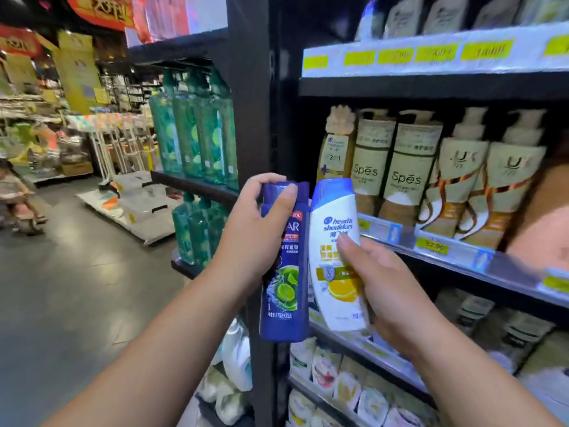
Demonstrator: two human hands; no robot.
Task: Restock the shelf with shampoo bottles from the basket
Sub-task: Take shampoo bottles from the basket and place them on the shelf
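1. The left hand [255, 238] covers part of the blue bottle's [284, 288] lettering.
2. Yellow price tags [486, 50] on the upper shelf [431, 87] are too blurred to read.
3. The left edge cuts off a blurred person [15, 192].

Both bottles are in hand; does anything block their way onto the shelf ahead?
Nothing lies between the blue bottle, the white bottle and the shelf edge. But cream pump bottles fill its front row; only the dark left end looks possibly free.
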